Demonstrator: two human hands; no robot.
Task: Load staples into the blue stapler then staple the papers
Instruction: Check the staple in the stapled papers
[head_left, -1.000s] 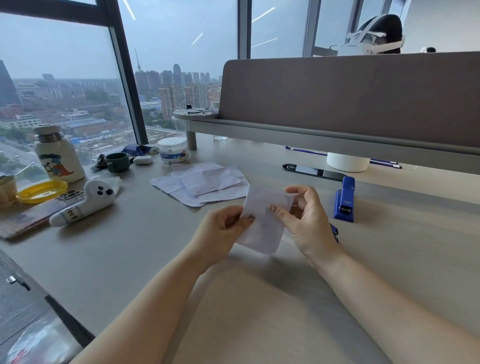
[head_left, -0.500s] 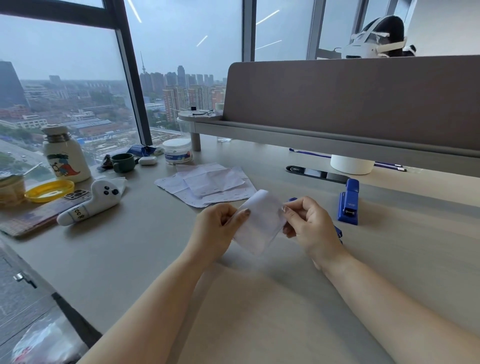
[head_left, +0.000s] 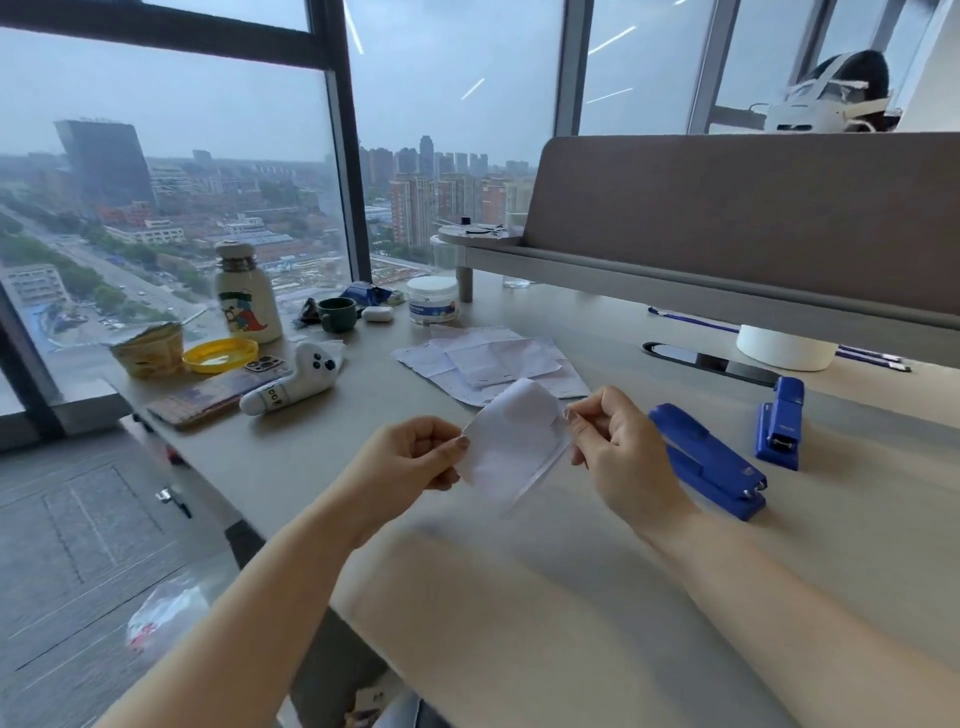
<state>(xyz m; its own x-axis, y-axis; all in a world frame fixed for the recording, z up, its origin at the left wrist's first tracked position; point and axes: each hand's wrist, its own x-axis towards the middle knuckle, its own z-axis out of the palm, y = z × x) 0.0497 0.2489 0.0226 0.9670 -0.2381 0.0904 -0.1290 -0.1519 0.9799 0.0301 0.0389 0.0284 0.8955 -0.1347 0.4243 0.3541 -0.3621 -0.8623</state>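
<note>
Paper first: a small white sheet (head_left: 511, 441) is held in the air above the counter (head_left: 571, 597), just left of the long blue stapler (head_left: 706, 460). Our left grip (head_left: 410, 457) pinches the sheet's left edge between thumb and curled fingers. Our right grip (head_left: 618, 441) pinches its upper right corner, and this hand hides the stapler's far left end. A second layer shows along the sheet's lower right edge; we cannot tell whether it is a fold or another sheet.

The long blue stapler lies flat on the counter at a slant, metal parts at its near end, with neither hand on it. Just right of it and slightly farther back, a small blue stapler (head_left: 779, 423) stands apart from it.

Left of the long stapler and beyond the held sheet, a loose pile of papers (head_left: 488, 358) lies spread on the counter. Well to the left of the stapler we see a white seal-shaped toy (head_left: 298, 382), a phone (head_left: 218, 395) and a yellow lid (head_left: 219, 355). Farther back stand a white bottle (head_left: 247, 293), a green mug (head_left: 337, 314) and a white tub (head_left: 432, 300). Behind the stapler rises a grey divider panel (head_left: 753, 218).
</note>
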